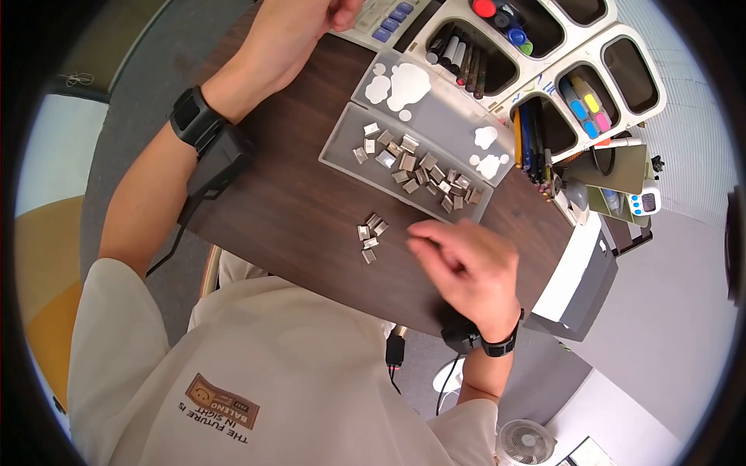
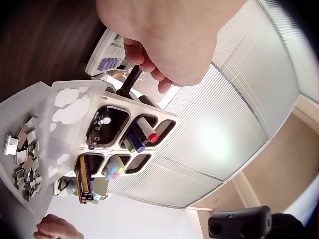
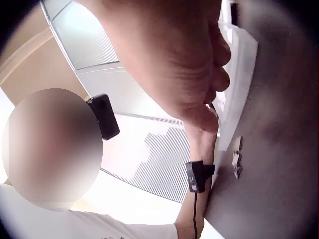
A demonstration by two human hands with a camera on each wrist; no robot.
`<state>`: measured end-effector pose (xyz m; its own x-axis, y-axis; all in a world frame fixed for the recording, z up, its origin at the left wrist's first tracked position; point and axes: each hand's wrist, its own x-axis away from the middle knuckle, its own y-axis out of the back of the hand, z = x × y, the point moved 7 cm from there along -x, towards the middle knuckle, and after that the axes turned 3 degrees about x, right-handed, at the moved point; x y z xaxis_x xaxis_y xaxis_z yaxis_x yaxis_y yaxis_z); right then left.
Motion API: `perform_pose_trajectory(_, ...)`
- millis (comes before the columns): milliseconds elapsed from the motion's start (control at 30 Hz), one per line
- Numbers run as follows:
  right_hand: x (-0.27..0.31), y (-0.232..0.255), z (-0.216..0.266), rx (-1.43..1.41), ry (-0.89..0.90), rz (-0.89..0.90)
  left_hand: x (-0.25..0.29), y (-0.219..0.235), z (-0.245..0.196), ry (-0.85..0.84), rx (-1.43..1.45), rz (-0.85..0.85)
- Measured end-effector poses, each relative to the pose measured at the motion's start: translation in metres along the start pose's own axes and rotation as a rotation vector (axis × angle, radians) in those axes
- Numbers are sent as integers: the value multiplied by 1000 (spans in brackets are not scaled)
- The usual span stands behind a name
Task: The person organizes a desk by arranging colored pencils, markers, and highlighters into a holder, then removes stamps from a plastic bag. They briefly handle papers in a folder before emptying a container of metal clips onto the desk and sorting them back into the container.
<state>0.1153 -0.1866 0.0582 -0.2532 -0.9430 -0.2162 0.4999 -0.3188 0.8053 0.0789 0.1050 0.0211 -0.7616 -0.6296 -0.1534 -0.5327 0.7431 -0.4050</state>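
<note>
My left hand (image 1: 307, 31), cut off at the top of the head view, has curled fingers (image 2: 148, 66). A black, stick-like thing (image 2: 130, 79) shows just below them in the left wrist view; whether the hand grips it I cannot tell. My right hand (image 1: 474, 272) hovers over the table's right part, fingers curled, thumb and forefinger close together, nothing visible between them. Left of it lies a small group of metal clips (image 1: 371, 235). Beyond is an open translucent plastic box (image 1: 339, 151) holding several more clips (image 1: 406, 161); its lid (image 1: 437, 97) bears white patches.
Behind the box stands a white desk organizer (image 1: 505, 97) with markers (image 1: 458, 58), highlighters (image 1: 588, 109) and pencils (image 1: 525, 144). A device with blue keys (image 1: 391, 22) sits by the left hand. The dark wooden table (image 1: 287, 194) curves toward the person.
</note>
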Motion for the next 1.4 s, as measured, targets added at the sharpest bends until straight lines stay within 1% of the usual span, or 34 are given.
perform_pose_trajectory(33,0,-2,2,-3,0,-2,-1,0,0,-2,-5,3)
perform_pose_trajectory(100,1,-18,10,-26,88,149,-2,1,0,-10,-5,10)
perform_pose_trajectory(133,3,-22,9,-34,101,191,-2,1,0,-16,0,16)
perform_pose_trajectory(367,4,-32,11,-15,115,212,0,-3,-2,-33,13,40)
perform_pose_trajectory(433,4,-33,12,-7,124,196,0,0,-1,-26,4,11)
perform_pose_trajectory(667,5,-36,9,-47,139,181,0,0,-2,-20,14,9)
perform_pose_trajectory(733,5,-34,6,-75,72,127,1,-2,-3,-25,8,34)
perform_pose_trajectory(767,5,-34,6,-77,69,126,0,0,-1,-22,8,35)
perform_pose_trajectory(867,3,-30,9,-17,95,123,-3,2,3,-51,35,42)
perform_pose_trajectory(933,4,-32,14,27,146,181,-1,0,0,-17,28,20)
perform_pose_trajectory(1133,5,-38,18,4,206,209,-2,0,2,-13,-8,21)
perform_pose_trajectory(1400,7,-39,17,-66,183,174,0,-1,2,-8,10,13)
